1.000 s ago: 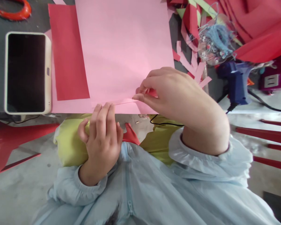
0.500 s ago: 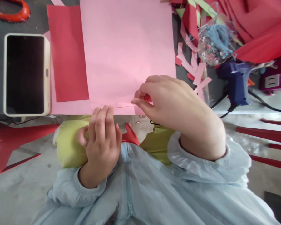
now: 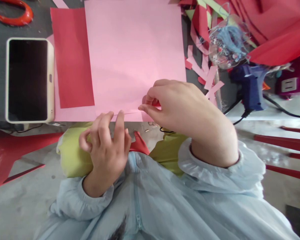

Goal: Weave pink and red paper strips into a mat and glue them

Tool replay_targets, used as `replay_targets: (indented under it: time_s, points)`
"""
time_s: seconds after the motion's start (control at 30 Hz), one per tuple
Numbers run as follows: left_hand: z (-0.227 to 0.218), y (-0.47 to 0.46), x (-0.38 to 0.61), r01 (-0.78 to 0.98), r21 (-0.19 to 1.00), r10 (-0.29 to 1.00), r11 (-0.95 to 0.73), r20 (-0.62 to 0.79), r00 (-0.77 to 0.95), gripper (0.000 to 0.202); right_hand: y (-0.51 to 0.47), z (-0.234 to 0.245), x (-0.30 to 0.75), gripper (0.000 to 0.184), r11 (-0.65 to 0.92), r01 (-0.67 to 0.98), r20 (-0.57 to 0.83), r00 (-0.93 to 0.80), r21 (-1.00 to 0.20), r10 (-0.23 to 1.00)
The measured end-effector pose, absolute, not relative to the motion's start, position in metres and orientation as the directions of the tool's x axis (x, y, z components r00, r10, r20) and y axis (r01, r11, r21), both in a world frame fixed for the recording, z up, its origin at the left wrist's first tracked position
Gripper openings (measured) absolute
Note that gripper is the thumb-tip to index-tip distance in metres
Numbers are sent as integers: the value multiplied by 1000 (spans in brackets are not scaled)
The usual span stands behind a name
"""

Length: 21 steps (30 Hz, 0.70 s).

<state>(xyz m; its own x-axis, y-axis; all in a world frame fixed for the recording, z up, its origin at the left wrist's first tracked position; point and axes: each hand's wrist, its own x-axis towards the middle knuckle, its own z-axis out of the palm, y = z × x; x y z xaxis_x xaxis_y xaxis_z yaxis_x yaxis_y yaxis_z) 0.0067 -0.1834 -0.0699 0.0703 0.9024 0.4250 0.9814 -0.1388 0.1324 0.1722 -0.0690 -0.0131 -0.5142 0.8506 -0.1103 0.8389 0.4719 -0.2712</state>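
Note:
A large pink paper sheet [image 3: 135, 50] lies at the table's front edge, with a thin line running along its near border. My right hand [image 3: 175, 103] bends over that border, its thumb and forefinger pinched at the sheet's near edge. A bit of red shows inside its curled fingers; I cannot make out what it is. My left hand [image 3: 106, 150] has its fingers apart and holds nothing. Two of its fingertips touch the near edge of the pink paper. Left of the sheet, a red paper rectangle [image 3: 72, 60] lies on another pink piece [image 3: 77, 113].
A phone in a pale case [image 3: 27, 80] and orange-red scissor handles [image 3: 25, 16] are at left. At right are paper scraps [image 3: 202, 71], a clear container with blue thread and beads [image 3: 227, 40], a blue glue gun [image 3: 251, 86] with its cord, and a purple box [image 3: 293, 80].
My left hand's fingers have spread from lying together, and the hand has shifted slightly left. The right hand stays pinched in nearly the same place.

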Motion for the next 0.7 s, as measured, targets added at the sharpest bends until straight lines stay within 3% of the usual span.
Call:
replay_targets:
  time_s: [0.1,0.33,0.53,0.7]
  points:
    - [-63,-176,4,971,163,895,-172,437,85,40,-69,-15,174,25,488,828,-94,-528,-276,844]
    - [-39,-133,-3,933,242,949,-266,236,209,26,-64,-20,177,25,526,800,-68,-565,-289,822]
    - [-26,-105,-7,910,381,986,-165,67,150,20,-69,-15,193,21,517,794,-53,-560,-319,827]
    - [-16,-87,-12,911,405,977,-70,-156,145,10,-76,-11,215,19,478,818,-19,-510,-321,860]
